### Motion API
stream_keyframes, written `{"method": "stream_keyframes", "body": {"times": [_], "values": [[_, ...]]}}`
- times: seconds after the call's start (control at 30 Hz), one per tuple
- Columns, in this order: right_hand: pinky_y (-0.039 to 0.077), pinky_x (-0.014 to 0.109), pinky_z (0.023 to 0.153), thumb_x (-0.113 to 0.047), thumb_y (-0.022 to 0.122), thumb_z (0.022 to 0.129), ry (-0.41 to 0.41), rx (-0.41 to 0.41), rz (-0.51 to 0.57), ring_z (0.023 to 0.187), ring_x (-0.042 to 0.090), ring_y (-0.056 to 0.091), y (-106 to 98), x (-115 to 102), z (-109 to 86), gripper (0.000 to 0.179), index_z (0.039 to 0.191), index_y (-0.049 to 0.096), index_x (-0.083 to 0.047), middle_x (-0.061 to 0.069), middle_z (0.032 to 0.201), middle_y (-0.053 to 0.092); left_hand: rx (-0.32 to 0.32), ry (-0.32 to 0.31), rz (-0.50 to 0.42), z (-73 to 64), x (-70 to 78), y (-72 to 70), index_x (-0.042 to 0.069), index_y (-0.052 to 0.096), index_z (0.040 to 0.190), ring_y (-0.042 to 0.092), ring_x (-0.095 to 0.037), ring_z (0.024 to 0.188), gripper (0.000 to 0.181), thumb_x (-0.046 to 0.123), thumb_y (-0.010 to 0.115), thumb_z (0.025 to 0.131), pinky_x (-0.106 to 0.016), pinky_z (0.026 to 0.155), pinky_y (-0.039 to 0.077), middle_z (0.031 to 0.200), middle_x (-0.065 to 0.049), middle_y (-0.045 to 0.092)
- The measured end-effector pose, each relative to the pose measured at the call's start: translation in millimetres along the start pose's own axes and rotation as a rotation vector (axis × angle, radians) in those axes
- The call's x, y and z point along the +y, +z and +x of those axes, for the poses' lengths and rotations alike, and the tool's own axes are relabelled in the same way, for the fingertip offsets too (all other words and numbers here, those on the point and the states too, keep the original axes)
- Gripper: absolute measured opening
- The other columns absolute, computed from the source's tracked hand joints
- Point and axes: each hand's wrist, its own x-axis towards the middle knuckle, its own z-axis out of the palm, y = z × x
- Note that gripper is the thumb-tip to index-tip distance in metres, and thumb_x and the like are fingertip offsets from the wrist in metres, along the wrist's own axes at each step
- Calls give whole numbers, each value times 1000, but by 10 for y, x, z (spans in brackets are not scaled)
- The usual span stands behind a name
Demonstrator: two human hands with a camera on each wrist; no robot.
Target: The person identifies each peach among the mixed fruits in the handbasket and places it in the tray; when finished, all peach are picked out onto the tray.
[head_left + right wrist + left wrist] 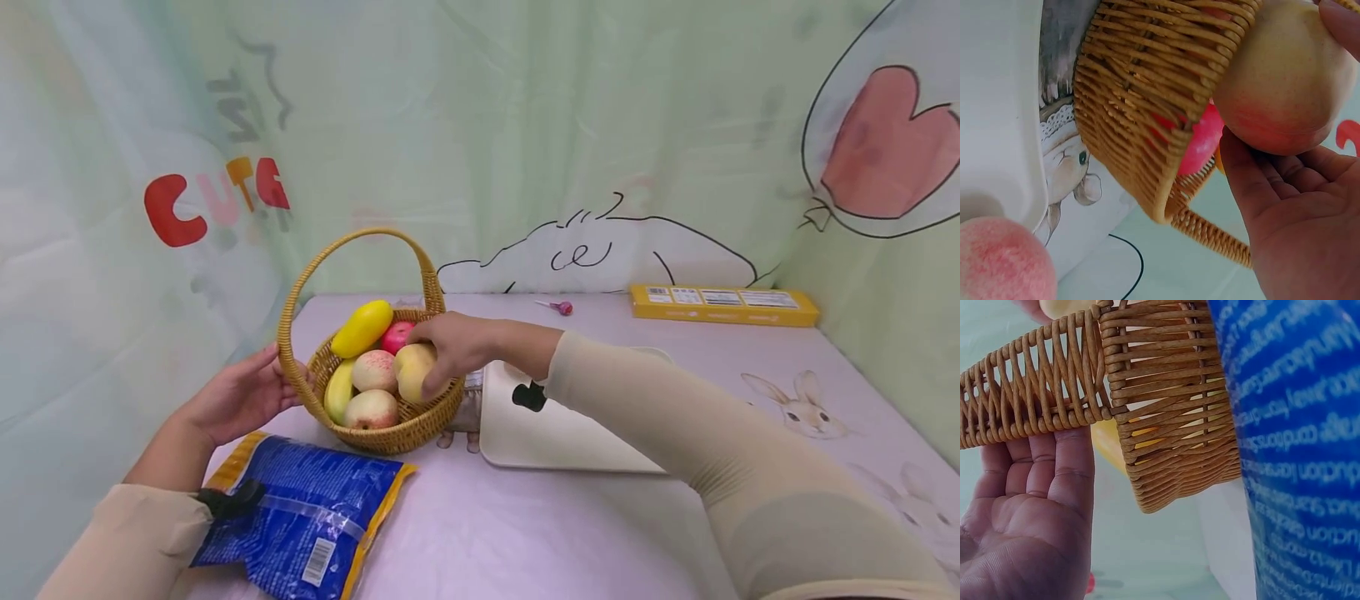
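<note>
A wicker basket [405,435] with a tall handle [294,312] stands on the left half of the table. Inside lie a yellow mango [363,327], a red apple [396,337], a banana-like yellow fruit [340,392] and two peaches [372,409]. My right hand [461,346] grips a pale yellow peach [1285,81] at the basket's right rim, its reddish side visible in the right wrist view. My left hand [243,396] touches the basket handle, palm visible and fingers [1041,459] extending behind the wicker. Their tips are partly hidden.
A blue packet [300,508] lies in front of the basket. To its right is a white tray [570,446], partly covered by my right sleeve, with another pink peach [1004,262] beside my right wrist. A lollipop [562,308] and a yellow box [723,307] lie farther back.
</note>
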Motion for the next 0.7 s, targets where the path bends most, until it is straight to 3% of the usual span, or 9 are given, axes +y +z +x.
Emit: {"method": "stream_keyframes", "body": {"times": [0.4,0.7], "values": [[53,32,93,-35,86,78,-15,143,96,106,18,60,-172,102,-323,67,137,60,-18,-3,120,67,19,0,13,-42,25,32,13,57,124,65,-18,118,47,31,15,114,-30,109,49,122,-4,71],[54,35,92,-29,86,79,-15,242,249,105,19,63,-182,278,-587,60,133,61,-16,-1,117,68,19,-9,1,-12,20,67,13,59,123,65,-17,117,49,32,15,114,-31,108,50,121,-4,70]]}}
